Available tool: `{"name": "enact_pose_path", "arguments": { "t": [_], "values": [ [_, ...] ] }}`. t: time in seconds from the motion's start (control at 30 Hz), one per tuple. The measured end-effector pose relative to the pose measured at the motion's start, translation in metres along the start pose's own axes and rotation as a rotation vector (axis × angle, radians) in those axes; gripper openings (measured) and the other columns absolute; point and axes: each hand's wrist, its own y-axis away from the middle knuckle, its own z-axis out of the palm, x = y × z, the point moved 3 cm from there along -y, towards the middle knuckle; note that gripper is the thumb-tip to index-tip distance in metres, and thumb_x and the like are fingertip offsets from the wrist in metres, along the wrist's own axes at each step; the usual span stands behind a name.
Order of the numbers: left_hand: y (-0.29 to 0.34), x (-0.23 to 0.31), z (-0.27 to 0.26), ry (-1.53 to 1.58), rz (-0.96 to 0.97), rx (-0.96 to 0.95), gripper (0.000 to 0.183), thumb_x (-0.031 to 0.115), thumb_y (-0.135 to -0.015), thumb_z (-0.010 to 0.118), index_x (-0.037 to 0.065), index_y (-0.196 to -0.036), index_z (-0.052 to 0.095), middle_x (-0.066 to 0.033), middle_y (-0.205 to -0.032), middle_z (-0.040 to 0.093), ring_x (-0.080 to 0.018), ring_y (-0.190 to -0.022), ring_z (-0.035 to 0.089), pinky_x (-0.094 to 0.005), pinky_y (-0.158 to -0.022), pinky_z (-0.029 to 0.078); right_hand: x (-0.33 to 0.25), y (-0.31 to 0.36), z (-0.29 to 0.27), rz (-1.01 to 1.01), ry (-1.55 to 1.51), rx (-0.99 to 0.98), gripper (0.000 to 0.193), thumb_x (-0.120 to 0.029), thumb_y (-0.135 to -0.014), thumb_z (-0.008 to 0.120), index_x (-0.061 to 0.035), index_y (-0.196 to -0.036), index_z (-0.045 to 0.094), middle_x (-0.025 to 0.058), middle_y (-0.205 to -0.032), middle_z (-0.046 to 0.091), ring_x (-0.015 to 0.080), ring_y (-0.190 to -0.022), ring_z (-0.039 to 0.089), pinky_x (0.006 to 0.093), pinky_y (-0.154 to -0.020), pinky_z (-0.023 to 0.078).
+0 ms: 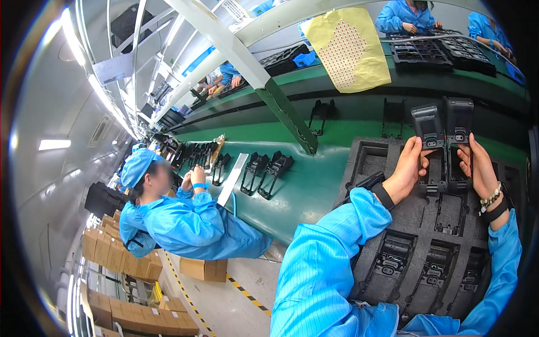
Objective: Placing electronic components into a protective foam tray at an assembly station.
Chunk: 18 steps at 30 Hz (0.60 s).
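Observation:
Side by side above a dark grey foam tray [425,223], I hold two black plastic housings with long open frames. My left hand [405,173] grips the left housing [428,124] between thumb and fingers. The right housing [459,117] is in my right hand [482,169], thumb along its outer edge. Both frames hang down close together, their lower ends over the tray; whether they touch it I cannot tell. Similar black housings lie in the tray's slots, among them one [391,258] and another [435,267] at the near side.
On the green bench [306,196] to the left stand more black housings [275,171]. A co-worker [174,208] in blue sits there. A green-and-white post [281,106] rises beyond the tray, next to a hanging yellow sticker sheet [373,70]. Black trays [421,56] line the far conveyor.

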Motion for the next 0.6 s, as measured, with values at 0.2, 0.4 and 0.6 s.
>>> {"name": "enact_pose_path", "arguments": {
  "t": [0.2,0.4,0.6],
  "values": [
    [0.0033,0.0012,0.0019,0.005,0.018,0.010,0.023,0.040,-0.106,0.037,0.020,-0.115,0.046,0.0001,-0.112,0.063,-0.0042,-0.069,0.043,-0.0188,-0.057,0.037,0.0028,0.0003,-0.0032,0.013,-0.006,-0.006,0.030,-0.043,-0.100,0.054,-0.0153,-0.110,0.061,-0.0060,-0.097,0.067,0.0033,-0.085,0.063,0.0165,-0.063,0.049],
    [0.0040,0.0035,-0.0010,-0.044,0.001,0.071,0.027,0.047,-0.104,0.038,0.023,-0.114,0.046,0.0050,-0.106,0.062,-0.0028,-0.075,0.051,-0.0196,-0.064,0.045,0.0024,-0.0005,0.0025,0.030,-0.007,0.009,0.029,-0.043,-0.100,0.054,-0.0156,-0.109,0.061,-0.0053,-0.098,0.067,0.0031,-0.083,0.062,0.0166,-0.061,0.049],
    [0.0029,0.0088,0.0037,0.019,0.074,0.085,0.030,0.045,-0.102,0.047,0.019,-0.116,0.047,-0.0032,-0.109,0.061,-0.0144,-0.093,0.062,-0.0265,-0.071,0.051,-0.0028,-0.0005,0.0018,0.031,-0.011,-0.043,0.034,-0.046,-0.098,0.055,-0.0148,-0.111,0.061,-0.0046,-0.099,0.066,0.0037,-0.084,0.062,0.0178,-0.063,0.049]
  ]
}}
